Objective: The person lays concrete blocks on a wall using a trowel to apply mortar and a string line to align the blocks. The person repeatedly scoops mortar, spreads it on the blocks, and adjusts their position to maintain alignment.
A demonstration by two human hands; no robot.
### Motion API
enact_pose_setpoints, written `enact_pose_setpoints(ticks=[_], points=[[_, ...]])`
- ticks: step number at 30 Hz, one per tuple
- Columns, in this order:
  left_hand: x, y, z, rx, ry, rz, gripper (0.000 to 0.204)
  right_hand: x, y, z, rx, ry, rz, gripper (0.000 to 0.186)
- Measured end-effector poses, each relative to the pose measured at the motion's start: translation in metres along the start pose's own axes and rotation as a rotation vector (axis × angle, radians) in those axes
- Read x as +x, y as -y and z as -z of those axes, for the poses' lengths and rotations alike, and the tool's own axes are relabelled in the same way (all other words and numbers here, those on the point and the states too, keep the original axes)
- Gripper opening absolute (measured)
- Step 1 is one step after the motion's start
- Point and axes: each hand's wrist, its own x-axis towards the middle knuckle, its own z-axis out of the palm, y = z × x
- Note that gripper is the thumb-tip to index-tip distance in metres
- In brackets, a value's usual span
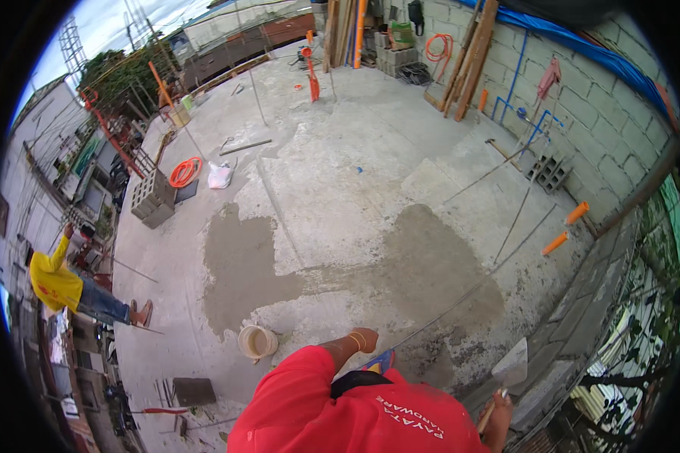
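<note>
My right hand (pixel 500 420) is closed round the handle of a trowel (pixel 512 365), low at the right. The trowel's flat, pale blade points up and away, beside the block edge. In front of my red shirt, my left hand (pixel 365 340) is curled closed, with a bracelet at its wrist; whatever it holds, if anything, is hidden. Just below that hand shows blue and yellow footwear (pixel 382 362). A pale bucket (pixel 258 342) stands left of my left arm. Beyond it, darker damp patches of mortar (pixel 438 260) spread over the concrete floor (pixel 340 174).
At the left edge stands a person in yellow (pixel 58 279). Hollow blocks (pixel 153 198), an orange hose coil (pixel 186 172) and a white bag (pixel 220 175) lie far left. Thin rods (pixel 261 94) rise from the slab. Orange pipe stubs (pixel 555 243) and a block wall (pixel 597 106) are right.
</note>
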Motion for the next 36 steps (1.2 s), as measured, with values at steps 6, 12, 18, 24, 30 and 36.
enact_pose_setpoints(ticks=[6,12,18,24,30,36], points=[[0.078,-0.189,0.096,-0.028,-0.149,-0.412,0.05,-0.007,0.087,0.096,0.314,-0.373,0.378,0.028],[0.063,-0.354,0.114,-0.609,0.034,-0.691,0.043,0.005,0.153,0.24,0.644,-0.794,0.641,0.028],[0.057,-0.399,0.105,-0.492,0.195,-0.639,0.042,0.069,0.136,0.425,0.843,-0.939,0.372,0.028],[0.093,-0.447,0.111,-0.383,0.06,-0.403,0.041,0.209,0.055,0.588,0.694,-1.054,-0.006,0.029],[0.128,-0.525,0.104,-0.078,0.126,-0.245,0.043,0.317,-0.133,0.671,0.061,-0.843,-0.436,0.042],[0.153,-0.654,0.08,-0.319,0.398,-0.147,0.045,0.352,-0.299,0.624,-0.263,-0.49,-0.595,0.048]])
